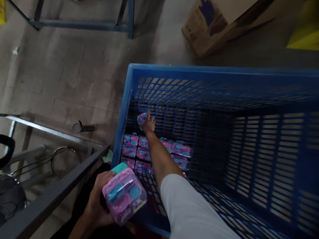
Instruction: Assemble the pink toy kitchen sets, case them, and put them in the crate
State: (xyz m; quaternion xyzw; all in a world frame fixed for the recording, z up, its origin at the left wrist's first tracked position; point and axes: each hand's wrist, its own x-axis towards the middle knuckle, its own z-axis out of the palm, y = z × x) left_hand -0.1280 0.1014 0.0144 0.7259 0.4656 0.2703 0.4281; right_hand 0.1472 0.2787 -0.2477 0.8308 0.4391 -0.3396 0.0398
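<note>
My left hand (96, 196) is closed around a pink toy set box (124, 197) with a clear cover, light-blue pieces inside and a teal part on top. It is held over the near left corner of a blue plastic crate (211, 69). Deep inside the crate, my right hand (149, 124) grips a smaller-looking pink and teal toy set box (142, 118) near the left wall. Below that hand, several similar boxes (129, 150) lie in rows on the crate floor, partly hidden by my right forearm.
A cardboard box (204, 30) stands on the floor beyond the crate. To the left are a grey metal frame (57, 196), a short metal pipe (86, 127) and a wire ring (64, 162). Another metal frame (82, 24) is at the upper left, yellow material (305, 33) at the upper right.
</note>
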